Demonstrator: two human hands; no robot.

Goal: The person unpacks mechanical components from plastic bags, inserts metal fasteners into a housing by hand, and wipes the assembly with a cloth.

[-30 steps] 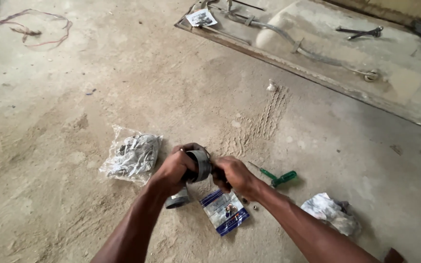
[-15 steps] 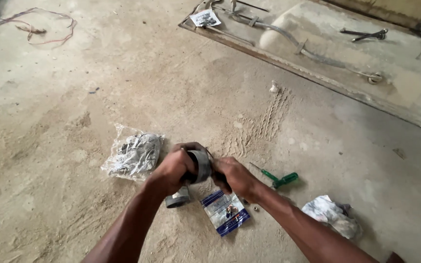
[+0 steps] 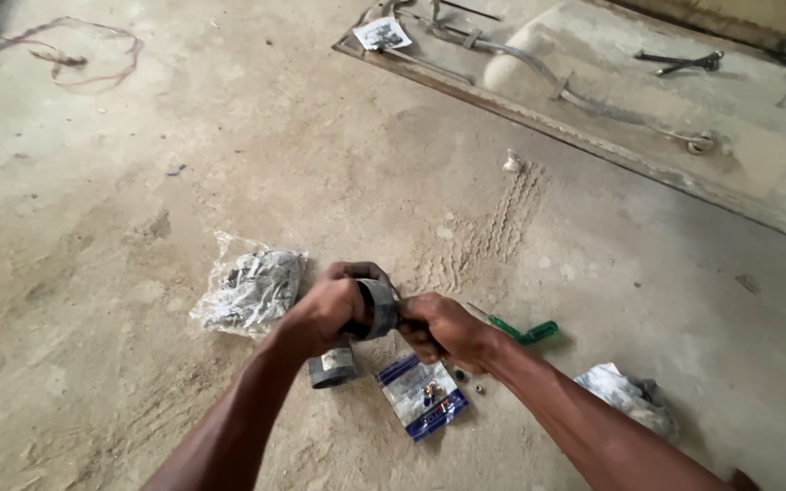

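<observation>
The left hand (image 3: 325, 314) wraps tight around a short, round grey pipe piece (image 3: 377, 309). Its open end points sideways at the right hand (image 3: 438, 329), which pinches its edge. Just below lie another grey ring (image 3: 332, 367) and a shiny blue packet (image 3: 422, 395) on the dusty floor.

Soft, even daylight; sharp focus

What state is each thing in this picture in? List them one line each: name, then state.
Left hand: closed around the grey ring.
Right hand: gripping the ring's other side.
Grey ring: held above the floor.
Grey cylinder: standing on the floor, partly under the left hand.
Clear bag: lying crumpled, filled.
Blue packet: lying flat.
Green screwdriver: lying untouched.
White bag: lying crumpled.
</observation>
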